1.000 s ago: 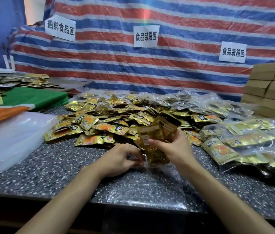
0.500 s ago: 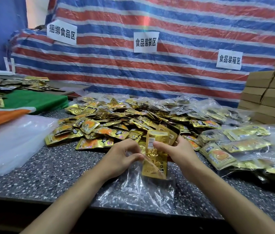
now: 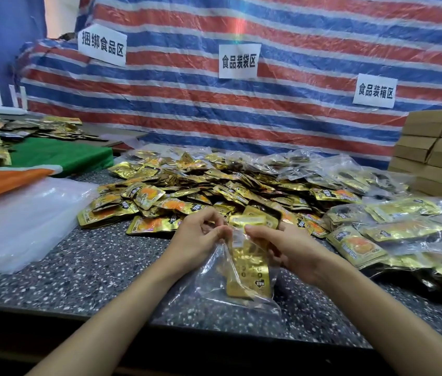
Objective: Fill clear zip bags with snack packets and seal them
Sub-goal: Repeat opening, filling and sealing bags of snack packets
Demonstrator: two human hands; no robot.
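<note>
A clear zip bag (image 3: pixel 214 283) lies on the speckled counter (image 3: pixel 100 270) in front of me, its mouth raised toward the pile. Gold snack packets (image 3: pixel 249 275) sit most of the way inside it. My left hand (image 3: pixel 198 240) pinches the left side of the bag's mouth. My right hand (image 3: pixel 285 248) grips the right side of the mouth at the packets' top edge. Behind my hands spreads a big heap of loose gold snack packets (image 3: pixel 187 191).
Filled clear bags (image 3: pixel 393 229) are piled at the right, with stacked cardboard boxes (image 3: pixel 436 150) behind them. A stack of flat clear bags (image 3: pixel 16 223) lies at the left, next to orange and green cloth (image 3: pixel 57 158). A striped tarp (image 3: pixel 241 109) hangs behind.
The gold packets, held above the bag a second ago, have slid down into it. Both hands now hold the bag's mouth, and the view has tilted slightly down.
</note>
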